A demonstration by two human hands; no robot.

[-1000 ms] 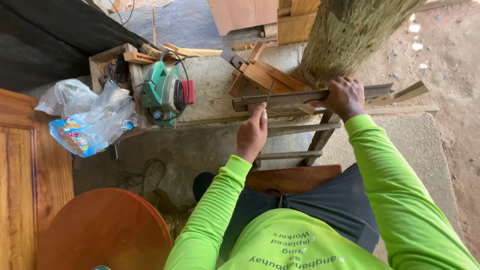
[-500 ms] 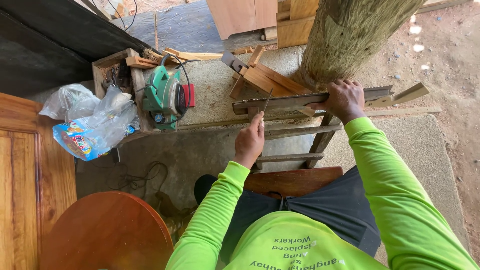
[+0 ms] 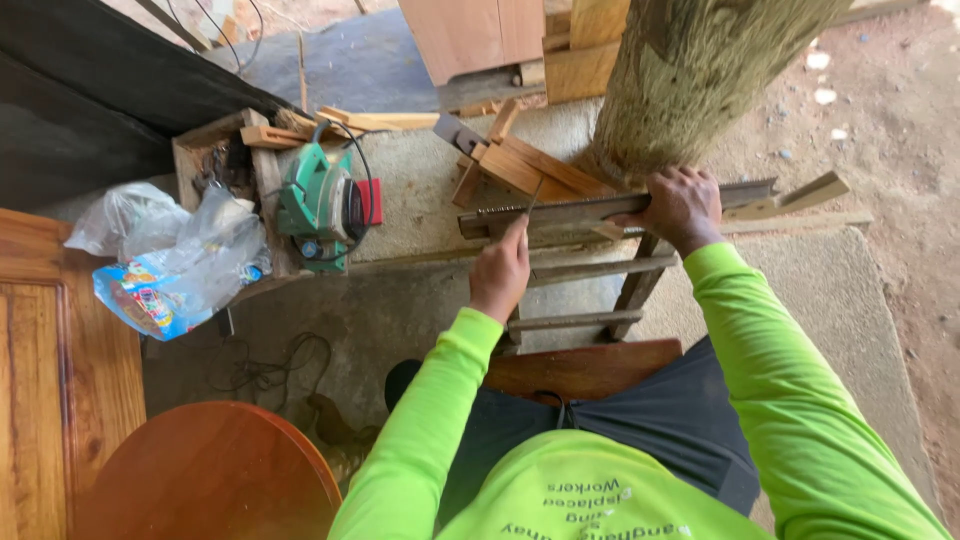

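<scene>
A long saw blade clamped between dark wooden strips (image 3: 570, 212) lies across a low wooden frame (image 3: 600, 270) in front of me. My left hand (image 3: 500, 272) grips a thin metal file (image 3: 535, 194) whose tip rests on the toothed edge of the blade. My right hand (image 3: 680, 205) presses down on the strips to the right, fingers spread over the top. Both arms wear bright green sleeves. I sit on a reddish wooden stool (image 3: 585, 368).
A green power saw (image 3: 322, 205) with its cord sits to the left beside a wooden box (image 3: 215, 150). Plastic bags (image 3: 170, 265) lie further left. A thick tree trunk (image 3: 700, 70) rises behind the frame. Wood offcuts (image 3: 520, 165), a round tabletop (image 3: 200, 475) and a wooden panel (image 3: 40, 380) surround me.
My left hand has pushed the file forward along the blade's edge, moving up toward the strips. My right hand stays pressed on the strips.
</scene>
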